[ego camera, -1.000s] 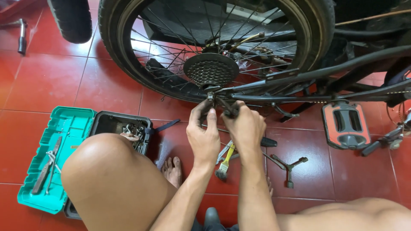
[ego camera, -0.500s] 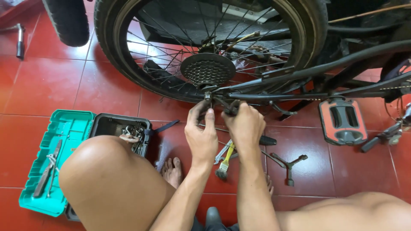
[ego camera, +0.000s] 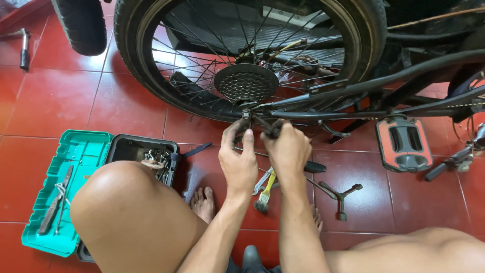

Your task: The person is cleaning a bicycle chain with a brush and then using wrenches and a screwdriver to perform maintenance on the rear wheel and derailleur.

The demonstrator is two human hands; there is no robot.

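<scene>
**A home bicycle repair spot on a tiled floor**

This looks like an informal workshop set up at home, perhaps a garage or porch, and not a fitted shop. The landmark is the bicycle's rear wheel (ego camera: 247, 55), standing on glossy red floor tiles (ego camera: 55, 106) with its cassette (ego camera: 246, 83) facing the camera. Below and to the left of the wheel, a green toolbox (ego camera: 76, 151) lies open with loose tools inside. Directly below the wheel, a brush (ego camera: 263, 194) and a three-way wrench (ego camera: 341, 194) lie on the tiles. To the wheel's upper left stands another tyre (ego camera: 81, 25). The person works barefoot, squatting on the floor.
</scene>
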